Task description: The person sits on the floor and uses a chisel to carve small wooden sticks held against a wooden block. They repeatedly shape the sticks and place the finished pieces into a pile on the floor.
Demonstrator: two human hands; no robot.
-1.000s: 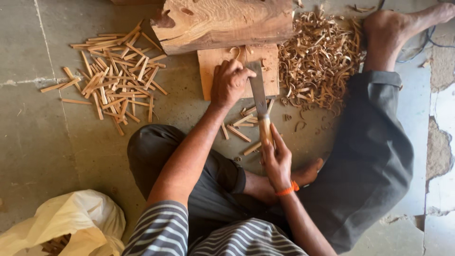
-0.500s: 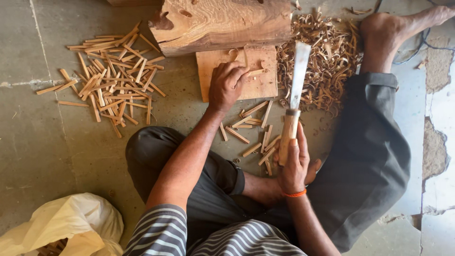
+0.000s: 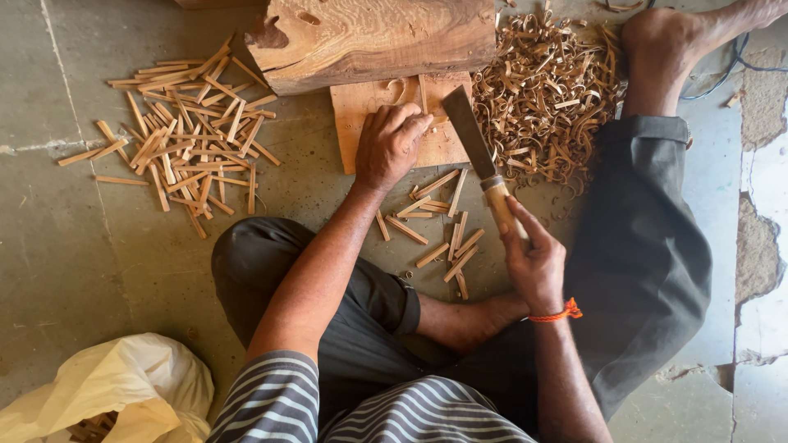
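The landmark here is the flat wooden board [image 3: 361,123] on the floor, tucked against the near side of a big rough log [image 3: 369,37]. The left hand [image 3: 390,143] rests on the board with fingers curled over a small workpiece that they mostly hide, so what exactly it pinches cannot be made out. The right hand [image 3: 533,262], well on the near right of the board, is clenched around the pale wooden handle of a broad-bladed knife [image 3: 469,131], whose blade slants up over the board's right edge, the tip just beside the left fingertips. Cut wooden sticks [image 3: 435,226] lie scattered on the floor just below the board, a larger pile of sticks [image 3: 180,135] sits well to its left, and a heap of curled shavings [image 3: 546,90] lies to its right; a white bag [image 3: 107,394] lies far below, at the near left. To do this cut well, as I judge it, the left fingers should stay bent back and clear of the blade's path, the piece should be held firmly on the board, and the blade should travel with the grain in a controlled, short stroke, with the right wrist firm so the edge cannot skid toward the holding hand
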